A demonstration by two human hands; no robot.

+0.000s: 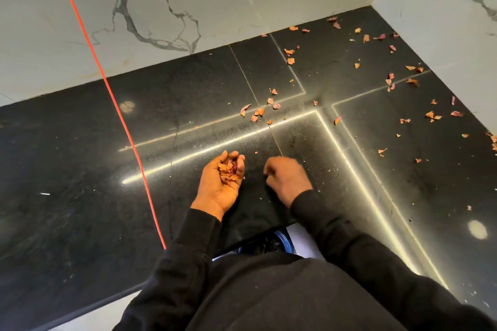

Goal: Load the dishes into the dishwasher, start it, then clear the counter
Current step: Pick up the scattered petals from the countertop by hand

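My left hand [223, 183] lies palm up on the black desk [80, 169], its fingers [236, 160] curled loosely around a small heap of dried petals [227, 169]. My right hand [287, 177] rests knuckles up just beside it, fingers tucked in; whether they pinch anything I cannot tell. More scattered petals [390, 83] lie well beyond both hands, toward the marble corner. An orange cord [118, 110] crosses the desk to my left.

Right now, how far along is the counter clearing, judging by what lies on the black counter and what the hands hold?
Partly done. The counter near the person shows only small specks. In hand: the left hand is cupped, palm up, around a pile of dried petals; the right hand is curled over the surface beside it. Left: many scattered petals toward the far right corner. No dishwasher or dishes are in view.
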